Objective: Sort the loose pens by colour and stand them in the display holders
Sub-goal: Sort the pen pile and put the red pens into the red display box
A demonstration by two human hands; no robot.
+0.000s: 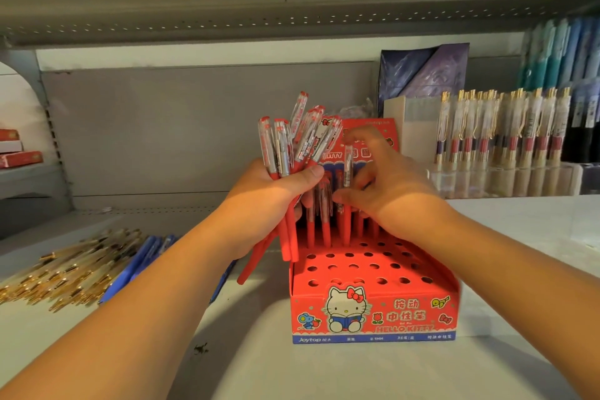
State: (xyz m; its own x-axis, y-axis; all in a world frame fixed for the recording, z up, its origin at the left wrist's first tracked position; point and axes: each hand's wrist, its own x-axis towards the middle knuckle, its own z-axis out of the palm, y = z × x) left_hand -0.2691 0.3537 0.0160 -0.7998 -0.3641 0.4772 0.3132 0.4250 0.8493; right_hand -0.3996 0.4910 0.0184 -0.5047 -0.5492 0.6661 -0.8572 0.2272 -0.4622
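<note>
Reaching in from the lower left, the left hand [276,188] is raised in front of the box, its fingers and thumb wrapped tightly round a bunch of red pens [292,143]. The pens' clear capped tops fan upward above the fist and their red barrels hang out below it. The right hand [389,185] comes in from the lower right and arches over the back of the display holder [373,312], index finger lifted and thumb low. It is loosely closed round a single pen [348,166], which stands upright with its red lower barrel going down toward the holder's rear rows. The holder is a red cardboard box printed with a white cartoon cat, sitting on the pale shelf [259,360] just below both hands. Its stepped top is punched with rows of round holes. Several standing pens [326,230], red with clear upper halves, fill the back rows, and the front rows of holes show open. Loose gold pens [65,276] and blue pens [136,266] lie heaped on the shelf to the left.
</note>
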